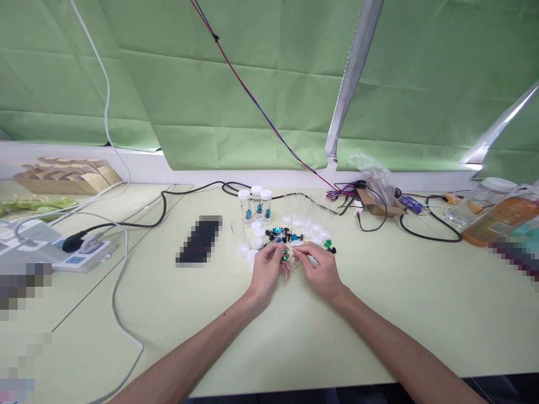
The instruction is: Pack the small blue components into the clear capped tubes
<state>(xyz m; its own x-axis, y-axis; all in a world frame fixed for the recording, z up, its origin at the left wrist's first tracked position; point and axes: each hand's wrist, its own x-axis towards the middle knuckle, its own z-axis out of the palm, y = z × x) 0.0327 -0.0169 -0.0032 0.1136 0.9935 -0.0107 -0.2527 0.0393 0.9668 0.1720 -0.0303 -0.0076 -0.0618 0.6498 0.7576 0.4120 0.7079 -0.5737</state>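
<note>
My left hand (268,270) is closed, thumb and fingers pinching a small shiny green piece (285,255). Close to it on the right, the fingertips of my right hand (322,268) are pressed together at a thin pale part I cannot make out. Just beyond both hands lies a pile of small blue and black pieces (283,233), some with thin needle-like stems. White round caps (256,243) lie to the left of the pile. Behind it stand capped clear tubes (244,206) holding blue pieces. More clear tubes (300,209) stand to their right, and one tube (239,238) is at the left.
A pixelated dark rectangle (199,241) lies left of the tubes. Farther left are a power strip (86,255) with plugs and cardboard dividers (69,178). At right sit a small open box (381,205), tangled wires (343,191) and an orange bottle (501,221).
</note>
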